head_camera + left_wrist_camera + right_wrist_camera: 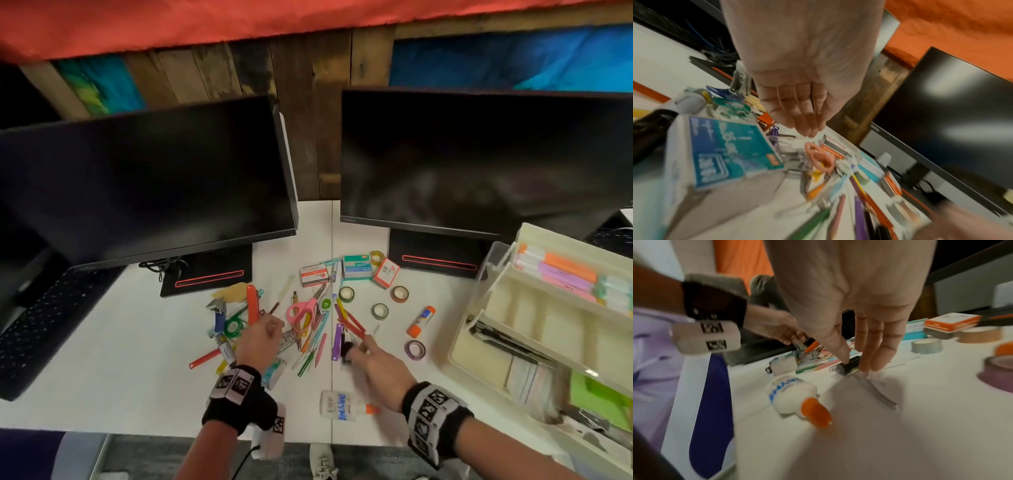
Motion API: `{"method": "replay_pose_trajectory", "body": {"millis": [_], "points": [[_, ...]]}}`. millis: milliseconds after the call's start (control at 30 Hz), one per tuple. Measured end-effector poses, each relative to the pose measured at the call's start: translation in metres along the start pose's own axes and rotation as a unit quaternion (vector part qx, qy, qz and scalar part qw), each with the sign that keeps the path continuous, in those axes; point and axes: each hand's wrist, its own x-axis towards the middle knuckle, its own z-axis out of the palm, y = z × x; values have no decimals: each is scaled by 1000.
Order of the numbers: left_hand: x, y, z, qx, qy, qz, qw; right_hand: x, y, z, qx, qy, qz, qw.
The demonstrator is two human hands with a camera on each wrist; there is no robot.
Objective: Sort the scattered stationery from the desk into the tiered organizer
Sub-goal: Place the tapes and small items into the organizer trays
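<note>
- The right hand (859,340) is down on the desk (137,342) with thumb and fingers pinching a small black binder clip (849,365). My guess is it's the next thing headed for the organizer.
- The left hand (258,337) hangs over the middle of the pile, fingers loosely curled. The right wrist view hints at something silvery at its fingertips, but it's too blurry, so I can't tell if it's holding anything.
- The organizer (534,308) sits at the right edge of the desk, tiers fanned open. Probably so every tray is reachable from above. The top tier already has markers, the lower ones paper and dark bits.
- Most of the stationery is still scattered between the two monitors: pink scissors (301,313), tape rolls, staple boxes, a glue stick (421,321), pencils. A glue bottle (337,404) lies near the front edge.
- Hard to see: the organizer's lower right is cut off, and both wrist views are smeared.
</note>
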Motion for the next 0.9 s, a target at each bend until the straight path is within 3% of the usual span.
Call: {"method": "replay_pose_trajectory", "body": {"millis": [167, 400, 633, 767, 833, 900], "points": [[-8, -1, 4, 29, -18, 44, 998, 28, -15, 3, -58, -28, -15, 998], [-2, -27, -32, 16, 58, 5, 998, 42, -8, 10, -58, -19, -33, 998], [7, -54, -62, 0, 123, -72, 990, 65, 2, -1, 30, 57, 51, 997], [3, -66, -71, 13, 157, -116, 981, 66, 0, -2, 17, 73, 40, 996], [1, -69, -71, 34, 141, -180, 973, 63, -4, 3, 11, 74, 23, 997], [0, -72, -67, 74, 68, -241, 965, 60, -12, 10, 15, 64, -2, 998]]}}
